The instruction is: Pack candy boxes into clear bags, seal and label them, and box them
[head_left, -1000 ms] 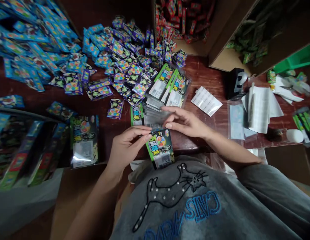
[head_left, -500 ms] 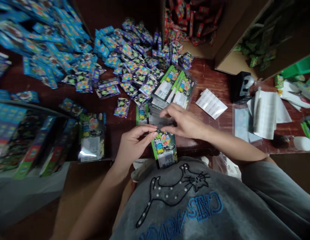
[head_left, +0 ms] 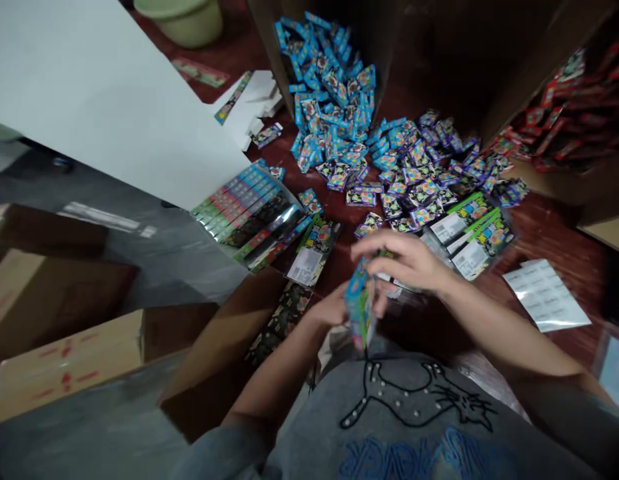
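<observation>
A clear-bagged pack of small candy boxes (head_left: 358, 305) is held nearly upright before my body, its blue, green and pink side turned toward me and blurred. My left hand (head_left: 334, 305) wraps round it from below, with fingertips showing on its right side. Over the top edge, the thumb and fingers of my right hand (head_left: 412, 259) close on the pack. Just left of my hands lies a bagged pack with a green and black card (head_left: 313, 253) at the table edge. Behind my right hand are more card-fronted packs (head_left: 472, 237), partly overlapping.
Loose purple boxes (head_left: 419, 177) and blue boxes (head_left: 334, 100) are heaped at the back, with red boxes (head_left: 554, 120) in a carton to the right. A row of finished-looking packs (head_left: 254, 213) stands at left. A label sheet (head_left: 546, 293) lies right; cartons (head_left: 74, 360) sit on the floor.
The view has swung left. The pack, earlier lying card-side up under my fingers, is now lifted and turned edge-on, with my left hand round it and my right at its top.
</observation>
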Action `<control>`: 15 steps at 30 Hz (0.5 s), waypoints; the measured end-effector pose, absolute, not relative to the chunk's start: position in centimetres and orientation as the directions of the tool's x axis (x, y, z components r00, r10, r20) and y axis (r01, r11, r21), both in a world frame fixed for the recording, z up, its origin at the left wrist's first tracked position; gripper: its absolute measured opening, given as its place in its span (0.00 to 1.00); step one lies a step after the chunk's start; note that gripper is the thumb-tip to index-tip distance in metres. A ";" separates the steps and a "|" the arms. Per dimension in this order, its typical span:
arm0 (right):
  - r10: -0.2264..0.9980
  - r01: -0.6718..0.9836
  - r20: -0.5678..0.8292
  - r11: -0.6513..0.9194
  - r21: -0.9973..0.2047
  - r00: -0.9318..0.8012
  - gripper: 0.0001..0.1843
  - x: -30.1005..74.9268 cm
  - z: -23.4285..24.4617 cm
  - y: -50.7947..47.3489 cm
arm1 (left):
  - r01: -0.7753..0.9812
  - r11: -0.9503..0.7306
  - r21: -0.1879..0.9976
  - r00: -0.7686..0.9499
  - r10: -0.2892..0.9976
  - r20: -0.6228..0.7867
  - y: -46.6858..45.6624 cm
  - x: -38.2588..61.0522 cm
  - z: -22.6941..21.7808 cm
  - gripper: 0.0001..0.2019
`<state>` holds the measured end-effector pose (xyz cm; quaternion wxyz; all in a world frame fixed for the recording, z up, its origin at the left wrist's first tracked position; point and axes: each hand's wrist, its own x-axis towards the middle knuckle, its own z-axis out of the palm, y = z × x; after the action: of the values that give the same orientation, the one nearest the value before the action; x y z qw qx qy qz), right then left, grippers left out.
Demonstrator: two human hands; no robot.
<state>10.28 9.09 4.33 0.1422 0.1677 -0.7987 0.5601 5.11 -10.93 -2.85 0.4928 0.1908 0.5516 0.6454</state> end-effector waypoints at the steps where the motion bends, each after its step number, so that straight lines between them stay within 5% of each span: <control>1: -0.069 -0.440 0.441 0.300 -0.847 -0.895 0.24 8.6 4.2 9.0 | -0.355 0.110 0.929 -0.504 0.814 -0.289 -12.3 3.4 -1.9 0.22; 3: 0.028 -0.442 0.483 0.358 -0.823 -0.875 0.29 5.7 3.5 9.6 | -0.069 0.253 0.965 -0.658 0.716 -0.234 -15.0 0.3 0.0 0.21; 6: 0.066 -0.369 0.478 0.546 -0.752 -0.876 0.31 3.0 1.7 10.9 | 0.302 0.532 0.791 -0.739 0.655 -0.158 -17.5 -2.5 1.4 0.27; 10: 0.069 -0.250 0.394 0.672 -0.697 -0.916 0.31 1.7 -0.9 11.5 | 0.409 0.662 0.628 -0.815 0.574 -0.074 -16.1 -3.1 -0.1 0.34; 15: 0.145 -0.036 0.254 0.803 -0.595 -0.956 0.22 4.5 -0.6 11.9 | 0.516 0.797 0.314 -0.856 0.497 0.145 -12.8 -2.8 -2.5 0.30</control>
<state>4.53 11.94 -0.55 0.1450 -0.0291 -0.9383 0.3126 -2.80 -12.77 -2.45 -0.0278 0.2672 0.9475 0.1736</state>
